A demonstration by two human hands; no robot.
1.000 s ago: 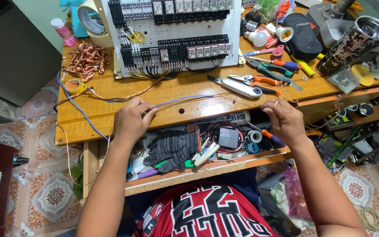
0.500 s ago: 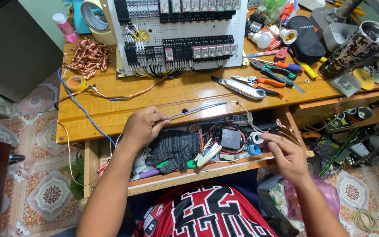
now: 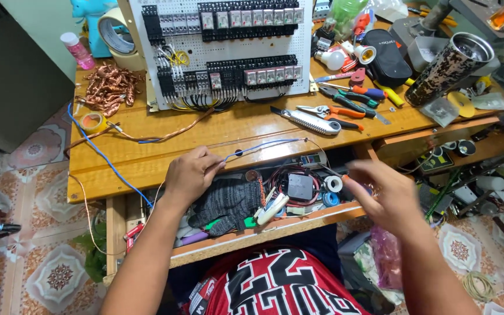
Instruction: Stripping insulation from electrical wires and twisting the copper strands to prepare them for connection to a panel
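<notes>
Over the open drawer (image 3: 298, 224), right hand (image 3: 383, 195) hovers blurred, fingers spread, holding nothing. Left hand (image 3: 191, 174) at bench (image 3: 147, 157) front edge pinches thin blue wire (image 3: 263, 144). Judged light, springy, easily kinked; best gripped near its end. Drawer is cluttered around a grey glove (image 3: 228, 201). Bare wood lies before the relay board (image 3: 228, 52).

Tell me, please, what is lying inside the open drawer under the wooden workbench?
The drawer shows a dark knit glove, rolls of tape, a black box with red wires and markers. The glove and right hand cover whatever lies beneath.
</notes>
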